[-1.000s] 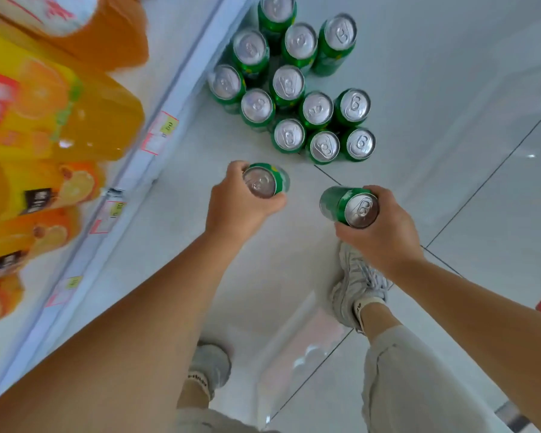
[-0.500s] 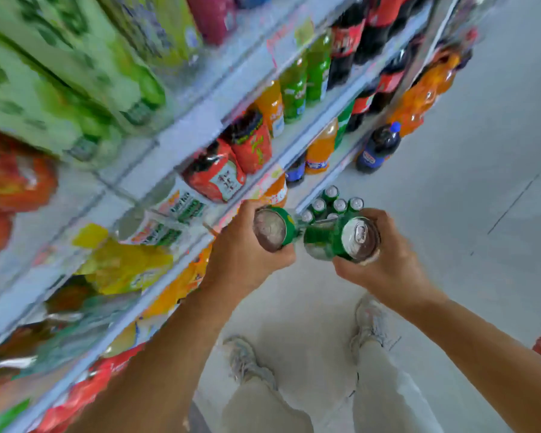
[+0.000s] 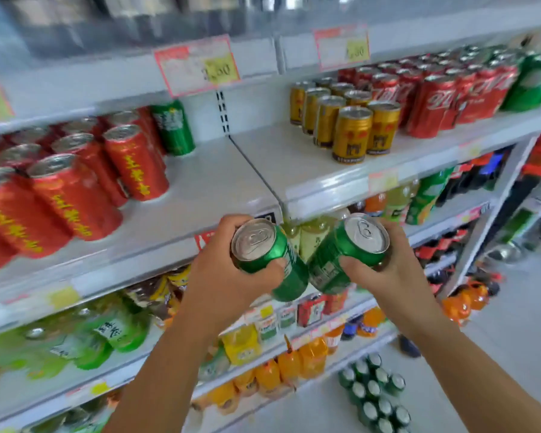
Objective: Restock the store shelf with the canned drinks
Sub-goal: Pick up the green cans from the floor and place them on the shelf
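My left hand [image 3: 228, 282] grips a green can [image 3: 266, 254], its silver top tilted toward me. My right hand [image 3: 384, 270] grips a second green can [image 3: 347, 254], leaning the other way so the two cans' lower ends nearly touch. Both are held in front of the edge of a white shelf [image 3: 219, 185], which has a bare stretch between red cans [image 3: 75, 189] on the left and gold cans [image 3: 347, 120] on the right. One green can [image 3: 174, 128] stands at the back of that gap. Several more green cans [image 3: 375, 398] stand on the floor, lower right.
Red cola cans [image 3: 450, 95] fill the shelf's far right. Price tags [image 3: 197, 65] hang from the shelf above. Lower shelves hold bottled drinks, orange bottles [image 3: 281, 367] among them. The pale floor aisle [image 3: 512, 307] lies to the right.
The view has swung up from the floor to the can shelf. Both hands have risen with their cans from near the floor stack to shelf height and come closer together.
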A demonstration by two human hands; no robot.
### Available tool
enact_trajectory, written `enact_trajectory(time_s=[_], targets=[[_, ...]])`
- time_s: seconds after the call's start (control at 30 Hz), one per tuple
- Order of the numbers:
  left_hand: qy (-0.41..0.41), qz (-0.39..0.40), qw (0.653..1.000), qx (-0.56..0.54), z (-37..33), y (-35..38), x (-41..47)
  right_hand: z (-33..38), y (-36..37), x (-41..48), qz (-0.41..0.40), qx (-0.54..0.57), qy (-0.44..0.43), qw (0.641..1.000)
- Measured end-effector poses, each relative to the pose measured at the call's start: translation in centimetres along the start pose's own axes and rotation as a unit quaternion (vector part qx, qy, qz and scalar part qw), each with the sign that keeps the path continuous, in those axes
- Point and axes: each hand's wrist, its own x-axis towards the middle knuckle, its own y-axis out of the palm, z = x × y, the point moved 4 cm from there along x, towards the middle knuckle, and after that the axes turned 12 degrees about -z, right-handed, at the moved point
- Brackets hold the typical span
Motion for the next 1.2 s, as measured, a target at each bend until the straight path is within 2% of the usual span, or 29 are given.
enact_trajectory(time_s=[0.2, 0.37, 0.57, 0.73, 0.83, 0.9, 1.07, 1.13, 1.2], targets=[[0.005, -0.138, 0.989, -0.056, -1.8, -8.1, 1.5, 7.7, 5.4, 2.5, 0.036, 0.031, -0.081, 0.996], [0.007, -0.228, 0.971, -0.073, -1.0, -13.5, 2.0, 10.9, 11.9, 5.2, 0.059, 0.022, -0.132, 0.989], [0.011, -0.23, 0.972, -0.046, 0.6, -17.2, 3.3, 11.1, 19.3, 9.4, 0.042, -0.021, -0.135, 0.99], [0.011, -0.223, 0.974, -0.031, 1.1, -17.0, 4.0, 10.4, 22.2, 12.6, 0.044, -0.077, -0.137, 0.987], [0.005, -0.239, 0.97, -0.031, 1.3, -16.1, 4.1, 10.1, 23.1, 13.3, 0.05, -0.075, -0.141, 0.986], [0.0, -0.265, 0.964, -0.028, 1.3, -15.4, 4.2, 9.8, 23.4, 13.6, 0.089, -0.058, -0.134, 0.985], [-0.009, -0.312, 0.95, -0.02, 1.0, -14.0, 4.6, 7.3, 22.8, 15.1, 0.265, -0.071, -0.119, 0.954], [-0.014, -0.316, 0.949, -0.016, 0.8, -13.6, 4.8, 7.1, 22.8, 15.7, 0.272, -0.086, -0.132, 0.949], [-0.014, -0.321, 0.947, -0.007, 0.8, -13.5, 5.2, 7.7, 23.6, 16.0, 0.242, -0.103, -0.156, 0.952]])
